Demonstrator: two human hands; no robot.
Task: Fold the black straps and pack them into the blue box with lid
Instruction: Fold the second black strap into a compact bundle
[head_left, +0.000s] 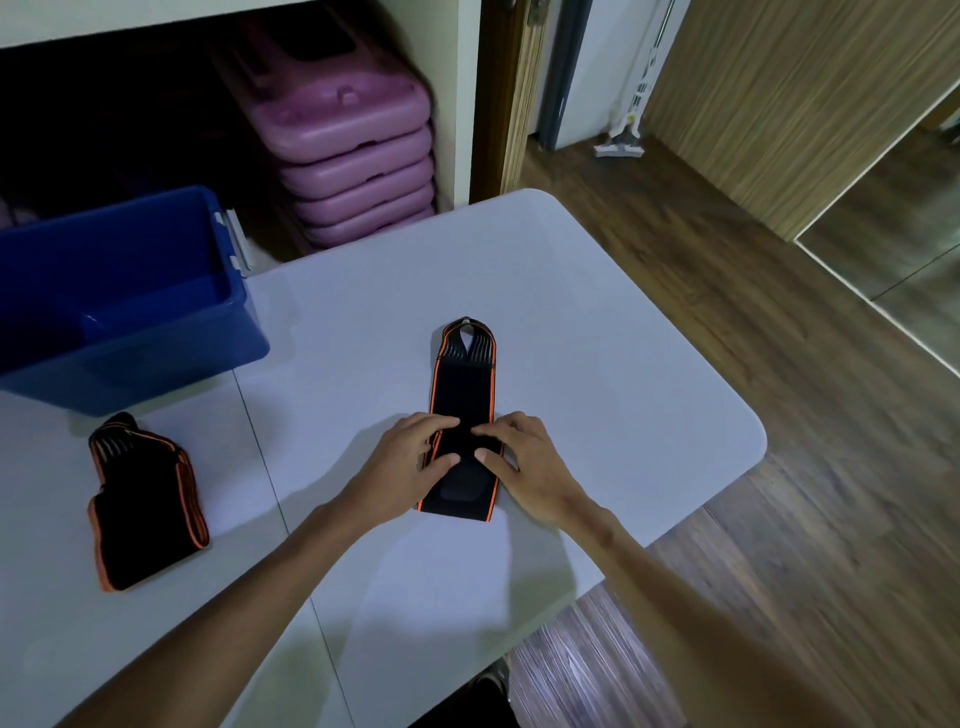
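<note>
A black strap with orange edging (460, 389) lies lengthwise on the white table (597, 322), its looped end pointing away from me. My left hand (410, 467) and my right hand (519, 462) both press on its near half, fingertips almost meeting at the middle, thumbs resting on the fabric. A second black and orange strap (145, 499) lies folded at the left of the table, apart from both hands. The blue box (171, 364) stands open at the far left; I see no lid on it and nothing inside the visible part.
Stacked pink plastic cases (358, 171) sit on a shelf behind the table. The table's right edge and rounded corner (748, 431) drop to a wooden floor. A white mop (631, 104) leans near the door frame.
</note>
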